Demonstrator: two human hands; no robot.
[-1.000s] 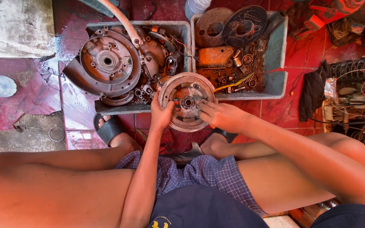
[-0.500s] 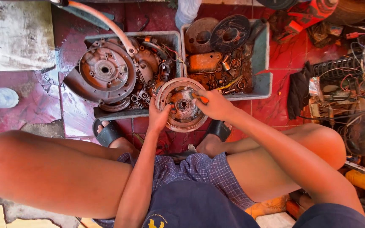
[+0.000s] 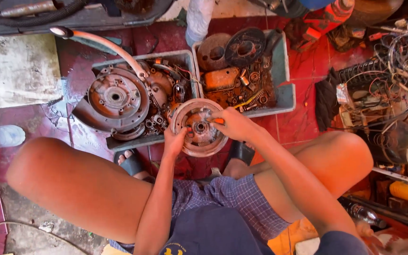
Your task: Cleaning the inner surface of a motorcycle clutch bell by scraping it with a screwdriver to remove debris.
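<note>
Flywheel (image 3: 199, 127), round and rusty, sits on edge before the left parts tray (image 3: 119, 63). Left hand (image 3: 174, 141) grips its lower rim, fingers curled; right hand (image 3: 232, 123) pinches an orange-handled tool (image 3: 217, 121) near its hub. Work looks midway; rust remains.

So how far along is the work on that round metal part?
Done: many rusty parts already lie sorted in the two grey trays. In hand: the left hand steadies the round flywheel-like disc while the right hand rubs inside it. Left: the disc's inside looks partly grimy.
</note>
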